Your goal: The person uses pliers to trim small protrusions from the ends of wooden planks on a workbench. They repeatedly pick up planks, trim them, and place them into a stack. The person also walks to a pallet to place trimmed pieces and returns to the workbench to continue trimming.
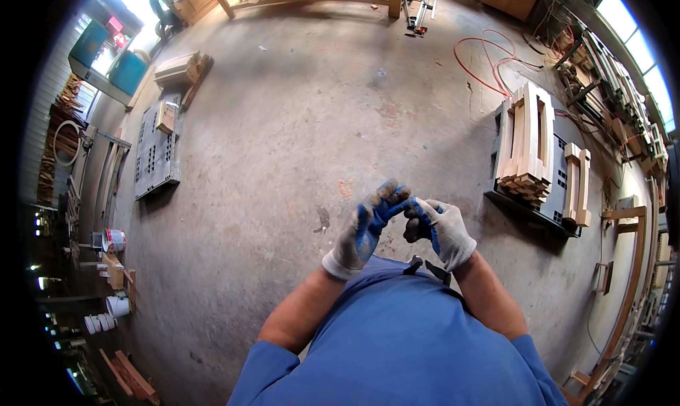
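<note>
Both of my hands wear white knit gloves with blue, dirt-darkened palms and fingers. My left hand (pixel 361 234) is in front of my body, palm side showing, fingers stretched and slightly bent. Against its fingertips, my right hand (pixel 446 230) closes its thumb and forefinger, pinching the tip of the left glove (pixel 382 206). The right hand's other fingers curl below. No tool or wood piece shows in either hand. Under the hands is my blue shirt (pixel 411 328), with dark straps or clips at its hem.
At right, a dark pallet (pixel 557 172) bears stacked wooden pieces (pixel 525 140). A grey pallet (pixel 152 155) at left carries a few wood blocks. An orange hose (pixel 459 59) coils on the concrete floor (pixel 269 158). Buckets (pixel 117 306) stand at left; a bar clamp (pixel 423 13) lies far ahead.
</note>
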